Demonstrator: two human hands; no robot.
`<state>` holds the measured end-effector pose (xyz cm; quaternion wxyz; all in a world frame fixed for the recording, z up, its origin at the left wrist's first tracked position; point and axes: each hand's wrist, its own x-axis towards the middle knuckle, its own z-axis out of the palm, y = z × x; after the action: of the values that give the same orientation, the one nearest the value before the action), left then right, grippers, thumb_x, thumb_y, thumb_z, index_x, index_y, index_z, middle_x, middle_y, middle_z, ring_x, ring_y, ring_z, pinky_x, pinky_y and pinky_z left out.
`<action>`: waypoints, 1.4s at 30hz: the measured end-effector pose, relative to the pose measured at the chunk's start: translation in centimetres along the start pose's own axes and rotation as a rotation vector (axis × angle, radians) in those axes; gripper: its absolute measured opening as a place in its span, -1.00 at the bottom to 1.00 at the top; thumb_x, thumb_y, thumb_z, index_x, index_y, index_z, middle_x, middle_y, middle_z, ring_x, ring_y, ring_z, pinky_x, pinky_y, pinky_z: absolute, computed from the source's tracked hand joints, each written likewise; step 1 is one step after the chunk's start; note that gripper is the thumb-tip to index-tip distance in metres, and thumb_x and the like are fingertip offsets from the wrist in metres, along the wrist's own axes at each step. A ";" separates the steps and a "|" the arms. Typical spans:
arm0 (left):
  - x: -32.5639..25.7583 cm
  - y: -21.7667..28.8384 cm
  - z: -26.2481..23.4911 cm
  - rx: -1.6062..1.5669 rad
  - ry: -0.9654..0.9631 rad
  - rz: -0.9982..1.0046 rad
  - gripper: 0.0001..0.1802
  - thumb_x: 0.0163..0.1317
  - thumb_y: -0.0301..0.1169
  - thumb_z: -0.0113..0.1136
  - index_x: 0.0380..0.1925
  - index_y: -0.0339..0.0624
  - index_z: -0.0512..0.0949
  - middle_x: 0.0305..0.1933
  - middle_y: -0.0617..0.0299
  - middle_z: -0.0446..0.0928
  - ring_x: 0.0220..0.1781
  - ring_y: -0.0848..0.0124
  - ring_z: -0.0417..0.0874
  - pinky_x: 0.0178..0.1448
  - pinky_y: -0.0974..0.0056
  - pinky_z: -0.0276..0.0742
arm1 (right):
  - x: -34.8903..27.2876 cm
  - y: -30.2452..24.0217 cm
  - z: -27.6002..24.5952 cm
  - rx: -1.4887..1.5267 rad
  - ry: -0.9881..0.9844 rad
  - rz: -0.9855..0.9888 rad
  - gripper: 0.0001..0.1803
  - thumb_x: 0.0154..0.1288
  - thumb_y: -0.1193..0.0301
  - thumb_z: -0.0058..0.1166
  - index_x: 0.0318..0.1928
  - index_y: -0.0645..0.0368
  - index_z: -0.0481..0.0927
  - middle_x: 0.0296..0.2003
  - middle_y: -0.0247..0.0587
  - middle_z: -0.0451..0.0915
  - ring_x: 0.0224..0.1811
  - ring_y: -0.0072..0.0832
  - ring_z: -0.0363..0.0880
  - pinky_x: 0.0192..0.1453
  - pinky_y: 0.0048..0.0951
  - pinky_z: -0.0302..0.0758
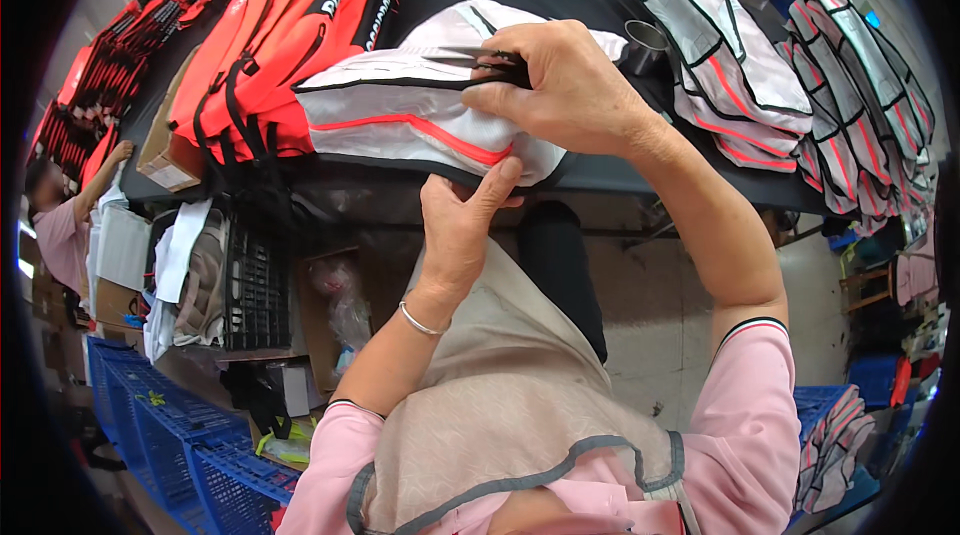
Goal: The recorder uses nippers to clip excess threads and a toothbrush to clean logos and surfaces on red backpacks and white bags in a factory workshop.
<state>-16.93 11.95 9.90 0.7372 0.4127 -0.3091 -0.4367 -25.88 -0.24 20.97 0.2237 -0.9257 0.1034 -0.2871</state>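
Observation:
A bag turned inside out (390,110), with whitish lining, black-bound seams and a bright red strip, lies at the near edge of the table before me. My left hand (462,220) is closed on its lower near edge, thumb on top and fingers underneath. Above it, my right hand (565,85) is bent over the bag's upper black seam. Its fingers are closed around dark thread snips (505,67), whose thin blades point left along the fabric. The palm side of the right hand and part of the snips are hidden.
Red bags with black straps (270,45) are heaped at the left. More whitish inside-out bags (730,65) lie at the right. Behind my right hand stands a metal cup (646,43). A black crate (255,275) and blue crates (200,435) are below left; another person (75,225) is at far left.

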 end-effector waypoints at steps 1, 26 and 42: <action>0.1 0.2 0.1 0.008 0.013 0.064 -0.61 0.21 -0.39 0.40 -0.06 -0.44 0.54 -0.22 0.18 0.64 -0.26 0.53 0.65 -0.25 0.38 0.68 | 0.3 -0.3 0.1 -0.004 0.052 0.005 -0.75 0.09 0.41 0.31 -0.35 0.38 0.62 -0.54 -0.04 0.57 -0.53 -0.41 0.49 -0.37 -0.37 0.43; 2.2 0.3 -2.0 0.670 -0.071 0.396 -0.72 0.38 -0.36 0.21 -0.40 -0.41 0.56 -0.55 0.29 0.55 -0.54 0.54 0.62 -0.50 0.42 0.60 | 1.6 0.5 1.1 -0.325 0.137 -0.186 -0.84 -0.03 0.44 0.23 -0.49 0.31 0.59 -0.38 0.04 0.62 -0.23 0.01 0.65 -0.17 -0.09 0.60; 0.0 -7.2 -14.5 -0.257 -0.207 -0.181 -0.52 0.33 -0.22 0.14 0.10 -0.36 0.46 0.18 -0.03 0.50 0.20 0.15 0.54 0.30 -0.02 0.50 | 0.8 11.4 5.5 0.112 0.199 -0.045 -0.70 -0.23 0.32 0.32 -0.48 0.28 0.61 -0.58 0.03 0.58 -0.55 -0.18 0.58 -0.41 -0.21 0.49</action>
<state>-7.89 14.88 -3.23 0.7060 0.2938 -0.2866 -0.5772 -22.79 -8.56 11.87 0.2572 -0.8806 0.0882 -0.3880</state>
